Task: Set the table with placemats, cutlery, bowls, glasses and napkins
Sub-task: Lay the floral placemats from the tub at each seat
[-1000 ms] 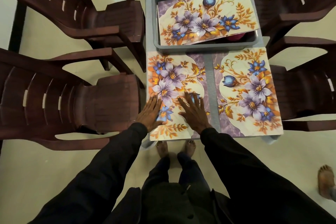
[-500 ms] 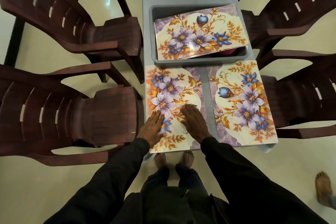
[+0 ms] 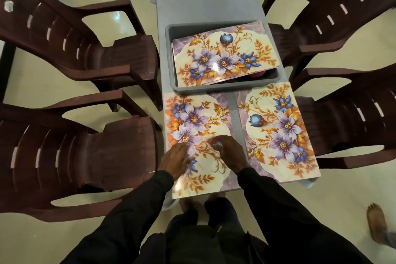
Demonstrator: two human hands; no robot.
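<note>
Hands drawing back toward near edge of near-left placemat [image 3: 192, 126] since a second ago, fingers no longer reaching as far.
- Left hand [image 3: 174, 162] resting on mat, fingers relaxed, gripping nothing.
- Right hand [image 3: 230, 153] lying on same mat; fingers blurring (cannot tell whether flat or curling).
- Near-right placemat [image 3: 278, 130] lying just beside, narrow strip of table [image 3: 205, 0] showing between.

Judgement: smoothing of second mat finishing. Next move calling for reach to far grey bin [image 3: 168, 55], lifting top spare placemat [image 3: 222, 55] and laying it at far end of table.
</note>
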